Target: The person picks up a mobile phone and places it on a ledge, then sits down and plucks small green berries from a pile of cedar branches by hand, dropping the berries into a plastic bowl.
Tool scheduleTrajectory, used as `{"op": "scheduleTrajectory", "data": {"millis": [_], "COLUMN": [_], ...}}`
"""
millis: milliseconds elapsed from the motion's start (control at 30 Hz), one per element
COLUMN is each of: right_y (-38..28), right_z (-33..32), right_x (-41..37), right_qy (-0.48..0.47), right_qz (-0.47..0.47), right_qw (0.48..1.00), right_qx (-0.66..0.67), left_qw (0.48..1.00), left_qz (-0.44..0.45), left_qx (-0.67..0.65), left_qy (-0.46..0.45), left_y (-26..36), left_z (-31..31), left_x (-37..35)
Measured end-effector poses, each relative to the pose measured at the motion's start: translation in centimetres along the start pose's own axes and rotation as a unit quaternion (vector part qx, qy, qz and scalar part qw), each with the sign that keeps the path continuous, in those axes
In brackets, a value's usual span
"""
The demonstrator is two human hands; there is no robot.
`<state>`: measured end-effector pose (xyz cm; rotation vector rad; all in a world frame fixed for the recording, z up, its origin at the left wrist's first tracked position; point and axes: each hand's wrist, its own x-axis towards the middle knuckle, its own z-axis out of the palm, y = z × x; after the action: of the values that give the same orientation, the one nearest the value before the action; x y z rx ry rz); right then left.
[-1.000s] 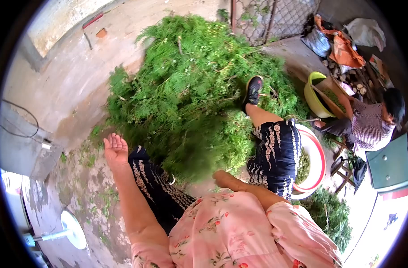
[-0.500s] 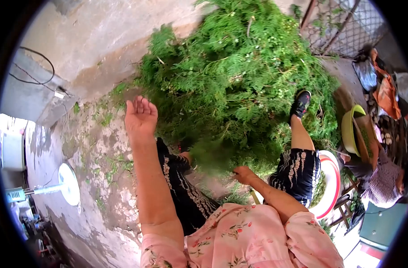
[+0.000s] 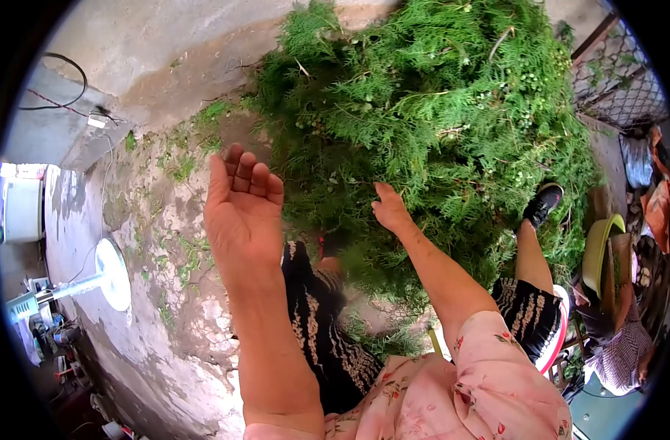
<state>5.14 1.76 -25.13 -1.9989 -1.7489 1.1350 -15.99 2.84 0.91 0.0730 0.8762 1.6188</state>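
Observation:
A large heap of green, scaly-leaved conifer branches (image 3: pixel 452 139) fills the ground in front of me. My left hand (image 3: pixel 245 213) is raised beside the heap's left edge, palm up. Its fingers are loosely bent and apart, and it holds nothing. My right hand (image 3: pixel 393 211) reaches forward over the near part of the heap, its fingertips at the foliage. The fingers look partly stretched and apart, with nothing visible between them. Below the right hand, a patch of greenery (image 3: pixel 360 264) is blurred.
A white fan (image 3: pixel 113 275) stands at left on the stained floor (image 3: pixel 195 315), among scattered green bits. A yellow-green basin (image 3: pixel 597 253) and another person's patterned sleeve (image 3: pixel 619 356) are at right. Wire mesh (image 3: pixel 624 81) closes the far right. My shoe (image 3: pixel 544 205) rests against the branches.
My right hand has moved from near my lap forward to the heap. The left hand has come closer to the camera, still palm up. The view has shifted left.

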Motion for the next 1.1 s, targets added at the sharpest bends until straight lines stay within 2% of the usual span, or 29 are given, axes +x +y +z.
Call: {"op": "scheduleTrajectory", "data": {"millis": [33,67,167,333,433,467,500,567,600,700,733,833,967,1100], "right_y": [-0.3,-0.4,-0.1,3.9,4.5,5.8,7.0,3.3,3.4,3.0,3.5,2.4,2.0,1.4], "right_z": [0.1,0.1,0.7,2.8,1.1,1.4,1.6,-2.8,-3.5,-5.9,-6.8,-9.7,-12.5,-14.8], "right_x": [0.6,1.1,1.6,0.8,-1.8,-2.0,-2.3,-6.0,-7.1,-10.7,-11.9,-15.3,-19.5,-23.7], "right_qy": [0.001,-0.04,-0.069,0.09,0.149,0.129,0.127,0.079,0.081,0.136,0.12,0.186,0.278,0.315], "right_qz": [0.001,0.017,0.059,-0.046,-0.055,0.003,0.065,0.18,0.164,0.165,0.153,0.151,0.098,0.107], "right_qw": [0.999,0.999,0.995,0.99,0.987,0.985,0.959,0.879,0.851,0.784,0.786,0.759,0.706,0.625], "right_qx": [-0.043,-0.019,-0.046,-0.094,-0.026,0.111,0.244,0.434,0.492,0.583,0.586,0.606,0.644,0.706], "left_qw": [1.0,1.0,1.0,0.999,0.998,0.998,0.998,0.997,0.996,0.993,0.992,0.986,0.965,0.892], "left_qz": [-0.002,-0.008,-0.027,-0.04,-0.042,-0.044,-0.047,-0.054,-0.056,-0.064,-0.068,-0.083,-0.112,-0.14], "left_qx": [0.002,-0.004,0.0,0.01,0.016,0.018,0.021,0.028,0.034,0.056,0.064,0.103,0.184,0.34], "left_qy": [0.006,0.0,-0.004,-0.03,-0.039,-0.043,-0.044,-0.048,-0.058,-0.082,-0.087,-0.104,-0.146,-0.264], "left_y": [-0.1,-0.3,-0.7,-1.1,-1.5,-1.6,-1.8,-2.3,-2.6,-3.5,-3.9,-5.6,-9.3,-14.9], "left_z": [0.1,0.2,0.6,0.9,0.9,1.0,1.1,1.5,1.6,1.9,2.2,3.0,4.1,2.7], "left_x": [0.0,0.0,-0.1,0.0,-0.2,-0.2,-0.4,-0.7,-0.8,-1.2,-1.4,-1.9,-4.0,-8.9]}}
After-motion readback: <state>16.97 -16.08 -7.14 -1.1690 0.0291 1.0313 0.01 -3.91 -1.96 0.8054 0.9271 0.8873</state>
